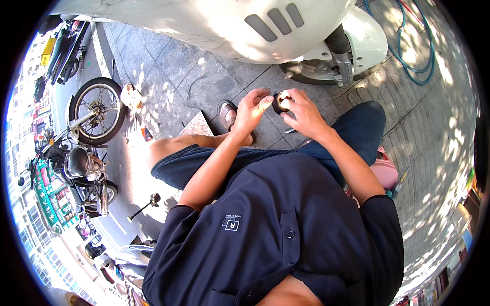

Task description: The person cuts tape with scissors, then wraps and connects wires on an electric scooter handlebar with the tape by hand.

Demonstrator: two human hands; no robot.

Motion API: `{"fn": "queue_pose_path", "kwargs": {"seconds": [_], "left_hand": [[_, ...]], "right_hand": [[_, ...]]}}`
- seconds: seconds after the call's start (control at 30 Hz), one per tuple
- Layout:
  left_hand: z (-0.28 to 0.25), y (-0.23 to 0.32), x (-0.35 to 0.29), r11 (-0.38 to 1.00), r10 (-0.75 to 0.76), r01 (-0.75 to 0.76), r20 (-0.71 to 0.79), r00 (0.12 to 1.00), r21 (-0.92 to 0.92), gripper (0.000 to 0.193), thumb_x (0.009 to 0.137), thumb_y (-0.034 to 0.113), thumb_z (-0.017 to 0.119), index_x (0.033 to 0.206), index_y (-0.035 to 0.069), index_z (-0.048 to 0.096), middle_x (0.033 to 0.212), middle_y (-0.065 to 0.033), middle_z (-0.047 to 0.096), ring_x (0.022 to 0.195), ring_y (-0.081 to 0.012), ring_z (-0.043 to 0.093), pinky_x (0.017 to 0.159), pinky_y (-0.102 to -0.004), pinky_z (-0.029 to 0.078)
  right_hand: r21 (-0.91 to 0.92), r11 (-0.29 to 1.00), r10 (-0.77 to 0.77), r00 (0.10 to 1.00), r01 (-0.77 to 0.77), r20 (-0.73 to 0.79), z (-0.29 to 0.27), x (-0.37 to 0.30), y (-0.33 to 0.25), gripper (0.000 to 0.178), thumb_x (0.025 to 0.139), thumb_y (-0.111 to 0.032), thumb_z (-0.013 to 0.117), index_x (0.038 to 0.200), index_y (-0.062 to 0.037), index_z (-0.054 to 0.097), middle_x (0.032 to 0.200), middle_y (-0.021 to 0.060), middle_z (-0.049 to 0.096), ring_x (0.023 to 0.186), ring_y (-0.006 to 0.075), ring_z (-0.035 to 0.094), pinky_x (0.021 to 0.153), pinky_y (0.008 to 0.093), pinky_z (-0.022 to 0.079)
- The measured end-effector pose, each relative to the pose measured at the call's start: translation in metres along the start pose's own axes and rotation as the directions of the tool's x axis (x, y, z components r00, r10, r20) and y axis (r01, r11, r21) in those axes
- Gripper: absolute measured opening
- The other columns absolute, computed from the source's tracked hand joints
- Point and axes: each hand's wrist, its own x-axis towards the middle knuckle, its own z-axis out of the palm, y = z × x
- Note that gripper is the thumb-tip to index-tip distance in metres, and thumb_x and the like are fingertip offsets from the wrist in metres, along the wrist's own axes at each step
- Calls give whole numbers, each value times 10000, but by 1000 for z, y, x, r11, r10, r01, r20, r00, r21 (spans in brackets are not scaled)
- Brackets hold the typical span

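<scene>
Tape roll (277,103), seemingly, black and ring-shaped, sits pinched by its rim in the right hand (303,109), above the pavement (227,76), well in from its roadside edge. The left hand (250,109) curls close by, thumb near fingertips; whether it pinches a loose end, I cannot tell. The roll should handle light, slightly tacky, best held by the rim. Beyond, glossy curved scooter bodywork (204,23) overhangs rough, square-jointed slabs.

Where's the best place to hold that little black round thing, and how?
Probably by its curved outer rim, coming from the right, where the right hand holds the black round thing. Its rounded edge suits curled fingers, and the left hand is close on the other side.
</scene>
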Motion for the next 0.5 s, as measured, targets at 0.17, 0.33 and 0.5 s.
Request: {"fn": "queue_pose_path", "kwargs": {"seconds": [0.17,0.33,0.5], "left_hand": [[-13,-10,6,998,-1,-10,202,979,58,343,873,246,710,1065,-33,656,986,-103,684,911,-172,628,809,-301,491],[-8,12,-8,911,86,-148,173,981,384,216,842,189,696,951,4,675,906,-155,681,827,-254,663,732,-354,498],[4,24,-11,844,190,-240,152,970,479,133,821,129,641,823,-1,614,811,-171,639,752,-310,639,667,-386,488]], "right_hand": [[69,985,-169,970,159,176,-19,-3,0,258,745,-67,708,976,-34,598,1170,89,546,1069,315,543,881,410,484],[130,969,-239,932,210,272,-26,-7,3,266,737,-27,711,976,-48,596,1174,59,566,1072,298,559,862,384,497],[79,995,-84,969,68,232,-31,-7,-4,292,758,-166,740,984,-59,589,1171,61,568,1063,292,557,839,406,489]]}}
